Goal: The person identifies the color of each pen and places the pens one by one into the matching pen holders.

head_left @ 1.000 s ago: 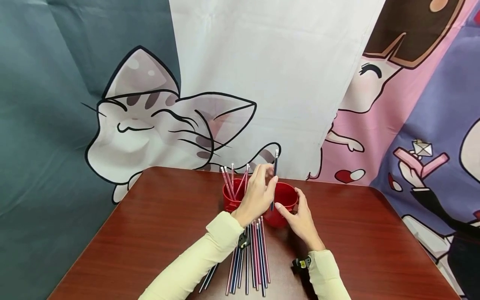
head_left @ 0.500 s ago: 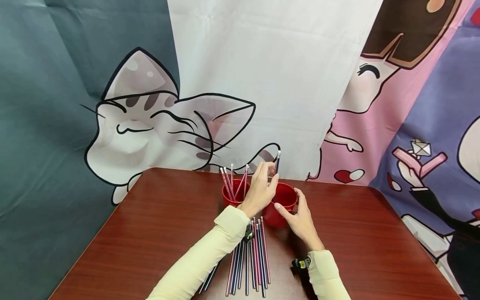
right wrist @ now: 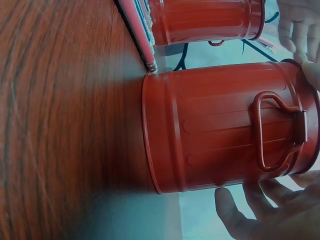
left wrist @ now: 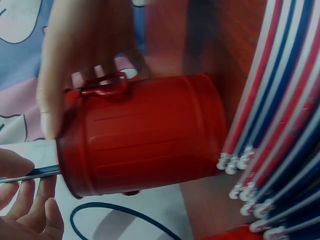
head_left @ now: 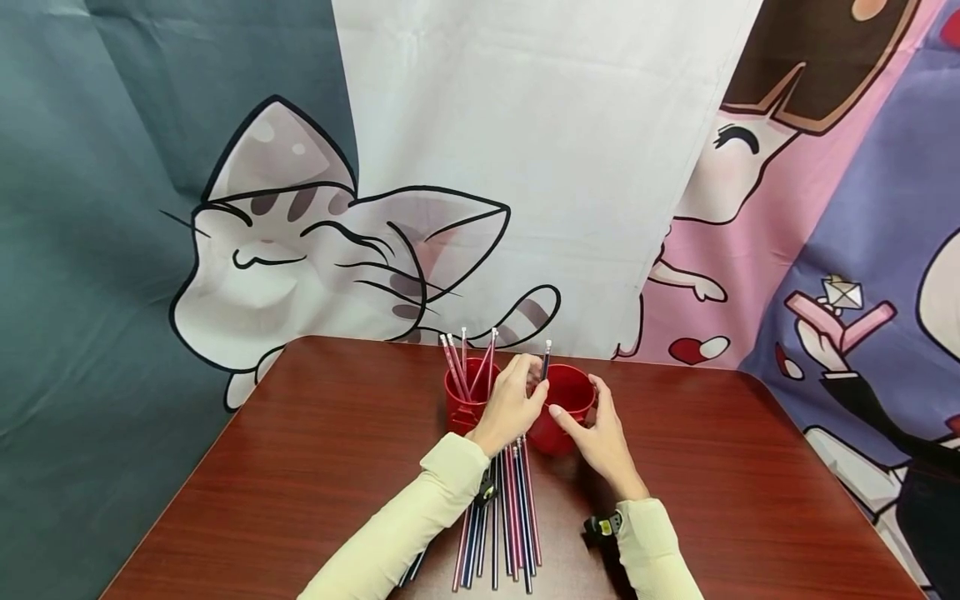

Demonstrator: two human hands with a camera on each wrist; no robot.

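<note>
My left hand pinches a dark blue pencil upright, its white eraser end up, at the left side of a red bucket. In the left wrist view the pencil runs to the bucket's rim and its lower part is out of sight behind the wall. Thumb on the near rim and fingers round the far right side, my right hand grips this bucket, which stands upright. The right wrist view shows the bucket's wire handle hanging against its wall, with the right fingers beside it.
A second red bucket stands to the left, with several pink pencils leaning in it. Several pink and dark blue pencils lie in front of the buckets on the brown table. A printed cloth hangs behind.
The dark blue pencil has come down from well above the bucket to lower at its left side, with my left hand moving down and slightly left. My right hand keeps its hold.
</note>
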